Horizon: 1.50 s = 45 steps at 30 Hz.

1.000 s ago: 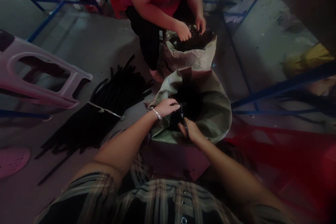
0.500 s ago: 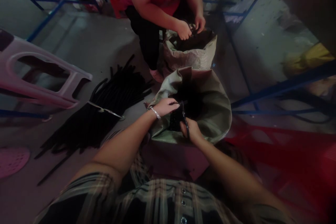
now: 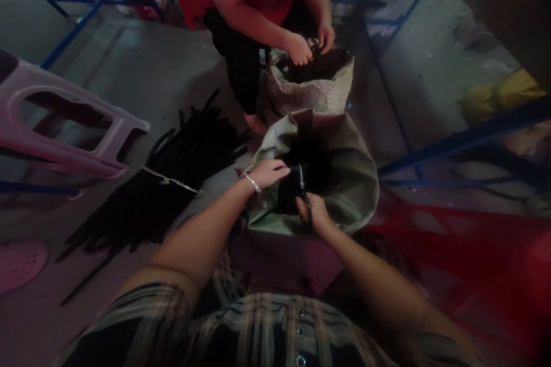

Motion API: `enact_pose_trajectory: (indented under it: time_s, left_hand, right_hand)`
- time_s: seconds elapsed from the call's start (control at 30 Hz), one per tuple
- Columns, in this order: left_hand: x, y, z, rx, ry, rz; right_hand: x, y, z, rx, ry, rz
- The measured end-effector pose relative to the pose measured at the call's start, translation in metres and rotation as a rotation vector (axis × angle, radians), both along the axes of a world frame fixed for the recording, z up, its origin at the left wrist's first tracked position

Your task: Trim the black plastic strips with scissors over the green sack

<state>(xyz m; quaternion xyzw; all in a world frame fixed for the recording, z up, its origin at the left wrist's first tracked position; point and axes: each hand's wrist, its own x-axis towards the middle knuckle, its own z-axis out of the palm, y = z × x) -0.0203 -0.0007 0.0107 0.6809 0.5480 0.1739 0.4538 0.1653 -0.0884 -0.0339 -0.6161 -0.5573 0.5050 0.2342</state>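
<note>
The grey concrete floor (image 3: 129, 69) was strewn at the left: a heap of black strips (image 3: 196, 146) lay there, and a nearer heap (image 3: 129, 212) lay just below it, crossed by a pale band (image 3: 172, 181) (paper or tape, too dark to tell). Beside them stood a green sack (image 3: 344, 183), against a paler sack (image 3: 310, 89) — and further left lay a tipped pink stool (image 3: 64, 120) and a round pink disc (image 3: 21, 264).

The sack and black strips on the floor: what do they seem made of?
The sack looks like woven plastic, dull greenish, with soft creased folds; the dim light hides the weave. The black strips look like matte rubber or soft plastic, since some curve and bend.
</note>
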Motion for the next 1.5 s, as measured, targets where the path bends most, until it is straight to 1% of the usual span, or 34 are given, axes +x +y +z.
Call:
enact_pose_trajectory:
  time_s: [0.17, 0.47, 0.57, 0.7, 0.8, 0.97, 1.17, 1.33, 1.5]
  left_hand:
    - [-0.001, 0.0, -0.001, -0.022, 0.006, 0.023]
    - [-0.003, 0.001, 0.003, -0.05, 0.005, 0.028]
    - [-0.003, 0.001, 0.001, -0.057, 0.0, 0.05]
    - [-0.003, 0.002, -0.006, -0.025, -0.02, 0.065]
    - [-0.003, 0.003, -0.009, -0.005, -0.021, 0.071]
    - [-0.002, 0.003, -0.008, -0.004, -0.059, 0.112]
    - [0.007, -0.003, -0.003, -0.053, -0.104, 0.039]
    - [0.01, -0.005, -0.002, -0.045, -0.084, 0.031]
    - [0.008, -0.004, -0.004, -0.049, -0.056, 0.015]
  right_hand:
    - [0.001, 0.0, -0.003, 0.007, -0.011, 0.001]
    - [0.001, 0.006, 0.006, -0.091, 0.055, -0.094]
    - [0.002, 0.007, 0.005, -0.118, 0.076, -0.05]
    - [0.003, 0.006, 0.003, -0.006, -0.001, 0.107]
    - [0.003, 0.007, 0.003, 0.048, -0.087, 0.168]
    - [0.003, 0.008, 0.007, 0.073, -0.16, 0.188]
    - [0.001, 0.005, 0.007, 0.124, -0.189, 0.229]
    - [0.001, 0.004, 0.01, 0.164, -0.205, 0.246]
    - [0.0, 0.002, 0.008, 0.186, -0.212, 0.212]
